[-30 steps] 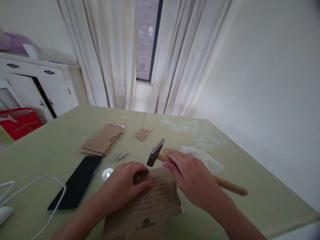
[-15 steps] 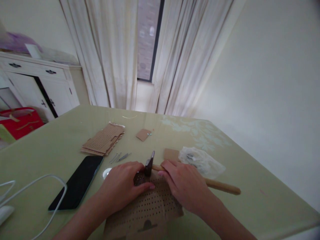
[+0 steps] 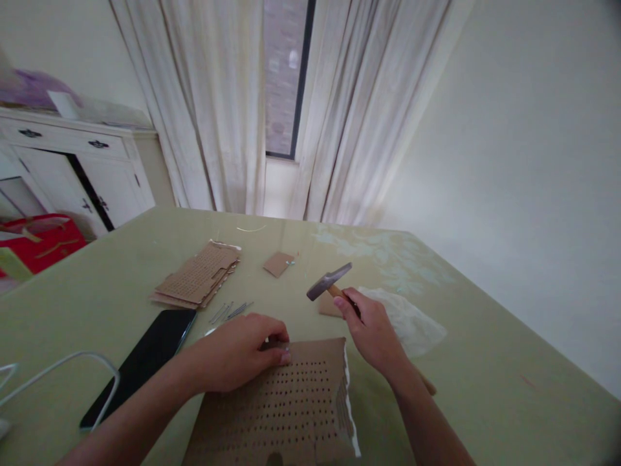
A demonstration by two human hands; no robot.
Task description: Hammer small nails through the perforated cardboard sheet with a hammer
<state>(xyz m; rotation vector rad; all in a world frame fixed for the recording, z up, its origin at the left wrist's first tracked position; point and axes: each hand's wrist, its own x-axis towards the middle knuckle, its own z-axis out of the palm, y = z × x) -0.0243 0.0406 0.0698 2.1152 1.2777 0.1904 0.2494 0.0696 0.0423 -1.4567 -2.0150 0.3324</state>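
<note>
My right hand [image 3: 371, 327] is wrapped round the wooden handle of a hammer [image 3: 330, 282], close below its metal head. The hammer is raised to the right of a stack of perforated cardboard [image 3: 291, 401] at the table's front. Rows of small holes cover the top sheet. My left hand [image 3: 242, 353] rests on the cardboard's far left part, thumb and forefinger pinched near its far edge. A tiny pale speck shows at the fingertips; what they pinch is too small to make out. Several nails [image 3: 233, 310] lie just beyond my left hand.
A black phone [image 3: 140, 369] lies on the left, with a white cable [image 3: 97, 356] across it. Another perforated cardboard stack [image 3: 196, 275] is farther back. A small cardboard square [image 3: 279, 264], another cardboard piece [image 3: 328, 305] and a clear plastic bag [image 3: 410, 320] lie on the table.
My right hand has lifted the hammer off the cardboard, up and to the right, turning its head. My left hand stays at the cardboard's far edge, its fingers pinched.
</note>
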